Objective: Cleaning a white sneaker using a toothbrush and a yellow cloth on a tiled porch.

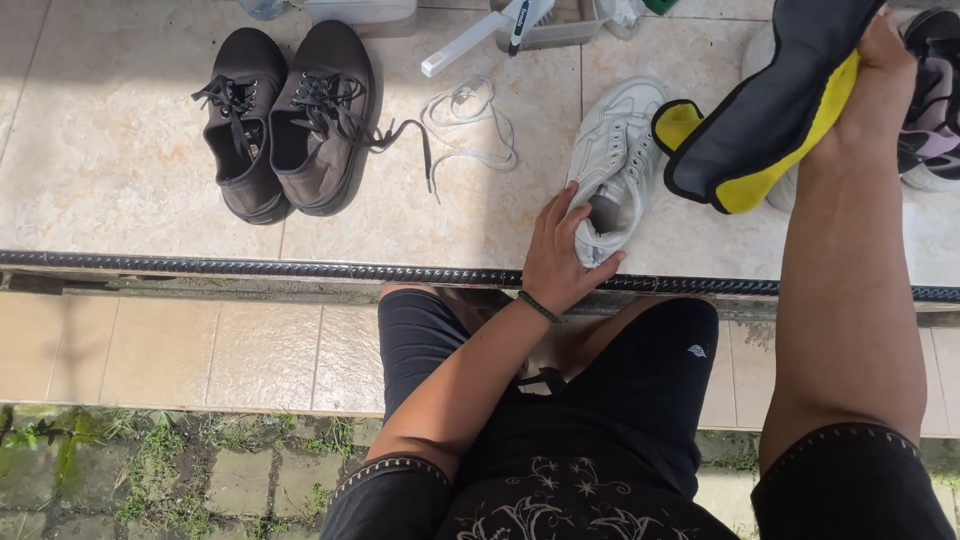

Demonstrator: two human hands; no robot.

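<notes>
Your left hand (pixel 556 262) is down at the near edge of the tiled ledge (pixel 120 150), fingers (pixel 552 212) curled over the heel of the white sneaker (pixel 615 160), thumb on the other side of the heel, a firm hold around the opening. The sneaker lies on the tiles, toe pointing away from your fingers. Just past your fingertips to the left, a loose white lace (pixel 470 125) lies in loops on the tile, clear of the shoe. Your right hand (pixel 880 75) is up and farther out, fingers wrapped shut around a black and yellow cloth (pixel 765 115), which hangs to the left above the sneaker's toe. Well to the left of both hands, a pair of black lace-up shoes (pixel 285 120) sits side by side, laces trailing. Beyond your right fingers, another dark shoe (pixel 935 95) pokes in at the edge, partly cut off.
</notes>
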